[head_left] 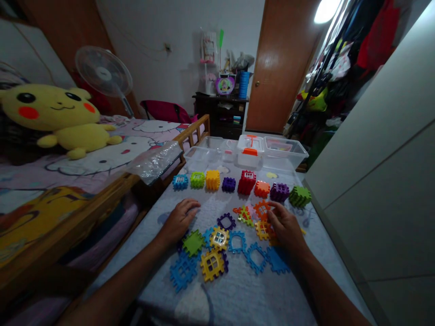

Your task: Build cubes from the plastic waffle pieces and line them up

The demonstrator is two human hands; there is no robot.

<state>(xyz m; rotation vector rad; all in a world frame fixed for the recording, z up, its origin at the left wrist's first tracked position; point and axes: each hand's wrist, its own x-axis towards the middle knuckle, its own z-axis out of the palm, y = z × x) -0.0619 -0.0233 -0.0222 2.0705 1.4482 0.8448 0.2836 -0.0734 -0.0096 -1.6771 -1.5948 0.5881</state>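
My right hand (285,225) pinches the edge of an orange interlocking tile with a window frame (261,209). Below it lies a yellow-orange window tile (263,230), and a blue tile (277,260) sits partly under my wrist. My left hand (181,219) rests on the cloth with its fingers loosely stretched, holding nothing. Near it are a green tile (193,243), a blue window tile (184,270) and yellow window tiles (212,265). Purple (226,222) and blue (237,242) open-framed tiles lie between the hands, with small green and orange pieces (245,216) beyond.
Behind the loose tiles stands a row of colour-sorted stacks, including red (247,182), yellow (212,180) and green (300,196). Clear plastic boxes (283,151) line the table's far end. A wooden bed rail (136,185) borders the left, a pale cabinet (377,181) the right.
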